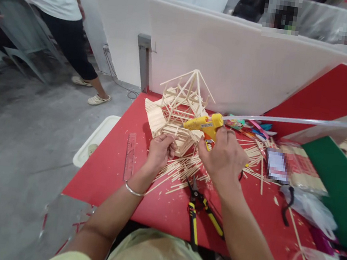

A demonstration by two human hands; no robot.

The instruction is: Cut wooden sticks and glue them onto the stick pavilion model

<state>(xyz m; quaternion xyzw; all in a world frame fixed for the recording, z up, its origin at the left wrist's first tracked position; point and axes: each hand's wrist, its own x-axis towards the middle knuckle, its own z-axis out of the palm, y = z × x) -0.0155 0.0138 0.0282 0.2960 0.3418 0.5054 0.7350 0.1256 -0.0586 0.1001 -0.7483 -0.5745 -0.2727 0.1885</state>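
Observation:
A model house of thin wooden sticks [183, 105] stands on the red tabletop, with a pointed open roof frame and ribbed eaves. My right hand [229, 154] is wrapped round a yellow hot glue gun [204, 124], whose nozzle points left at the front of the model. A long clear glue stick [277, 119] runs out of the gun's back to the right. My left hand [161, 149] is closed in a pinch at the model's lower front edge. Whatever its fingertips hold is too small to make out.
Loose wooden sticks [184, 170] lie scattered before the model. Yellow-and-black cutters [196, 197] rest near the table's front edge, a clear ruler [129, 156] to the left. Packs of sticks [304, 168] and a green board [341, 190] are at right. White boards [233, 65] rise behind.

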